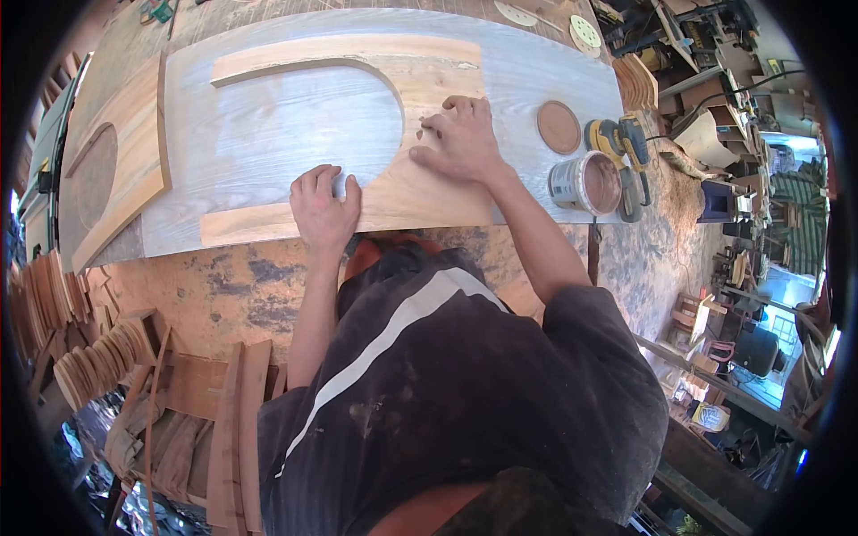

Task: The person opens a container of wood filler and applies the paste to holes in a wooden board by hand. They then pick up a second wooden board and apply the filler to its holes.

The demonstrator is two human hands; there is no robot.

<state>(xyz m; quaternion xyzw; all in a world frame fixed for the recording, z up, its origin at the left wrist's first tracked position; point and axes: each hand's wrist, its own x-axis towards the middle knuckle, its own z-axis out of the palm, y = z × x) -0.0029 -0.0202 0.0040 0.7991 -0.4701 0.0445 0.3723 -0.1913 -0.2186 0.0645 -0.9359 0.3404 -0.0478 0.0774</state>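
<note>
A pale wooden panel (438, 80) with a large U-shaped cutout lies flat on a grey-washed board (295, 125). My left hand (324, 207) rests across its near arm, thumb apart and fingers reaching over the inner edge of the cutout. On the panel's solid part, beside the curve, sits my right hand (465, 141) with fingers bent and thumb spread apart. A small dark mark (420, 134) shows on the wood between that thumb and index finger. Both hands are open against the wood.
To the right stand an open tub of brownish paste (601, 185), its round lid (559, 127) and a yellow-and-black sander (617, 143). Another cut wooden panel (134, 170) lies at the left. Sanding discs (584, 32) lie at the back; stacked wood pieces (98, 362) stand lower left.
</note>
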